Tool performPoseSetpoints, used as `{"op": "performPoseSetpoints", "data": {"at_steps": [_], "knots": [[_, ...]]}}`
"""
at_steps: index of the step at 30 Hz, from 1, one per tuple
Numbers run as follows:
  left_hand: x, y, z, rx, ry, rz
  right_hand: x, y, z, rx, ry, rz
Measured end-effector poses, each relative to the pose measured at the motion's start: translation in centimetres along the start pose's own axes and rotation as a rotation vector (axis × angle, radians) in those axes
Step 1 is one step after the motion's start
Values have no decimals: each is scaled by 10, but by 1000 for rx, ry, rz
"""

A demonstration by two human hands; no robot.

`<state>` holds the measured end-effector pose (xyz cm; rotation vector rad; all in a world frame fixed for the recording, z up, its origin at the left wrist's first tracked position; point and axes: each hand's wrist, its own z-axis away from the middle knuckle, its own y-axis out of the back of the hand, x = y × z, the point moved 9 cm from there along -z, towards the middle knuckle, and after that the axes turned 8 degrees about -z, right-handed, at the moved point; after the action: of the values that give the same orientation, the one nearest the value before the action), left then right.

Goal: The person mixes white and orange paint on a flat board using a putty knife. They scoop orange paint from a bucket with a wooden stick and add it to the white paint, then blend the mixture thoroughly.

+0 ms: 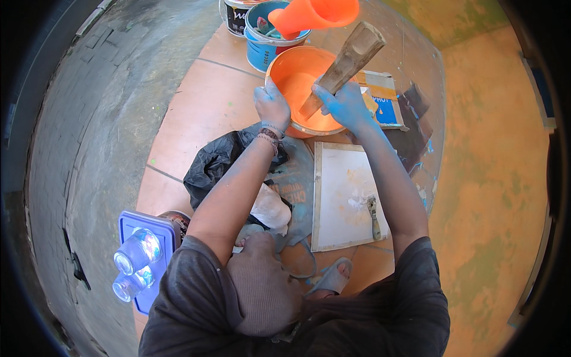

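An orange bucket holding orange paint stands on the tiled floor in front of me. My left hand grips its near-left rim. My right hand, dusted with blue, is shut on a thick wooden stick that slants down into the paint. An orange cone-shaped container is tilted above the bucket's far side.
A blue bucket and a white bucket stand behind. A white board with a scraper lies at right. Black plastic bag, white bag, blue box with clear cups, grey wall left.
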<state>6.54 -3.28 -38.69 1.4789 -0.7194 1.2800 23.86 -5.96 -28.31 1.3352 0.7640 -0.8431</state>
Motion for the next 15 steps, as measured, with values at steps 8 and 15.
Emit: {"op": "performPoseSetpoints", "data": {"at_steps": [8,15], "knots": [[7,-2,3,-20,4,-34,12,15,-45,152,136,-151],[1,-3,3,-3,-8,-8,28,44,-14,159,61,269]]}}
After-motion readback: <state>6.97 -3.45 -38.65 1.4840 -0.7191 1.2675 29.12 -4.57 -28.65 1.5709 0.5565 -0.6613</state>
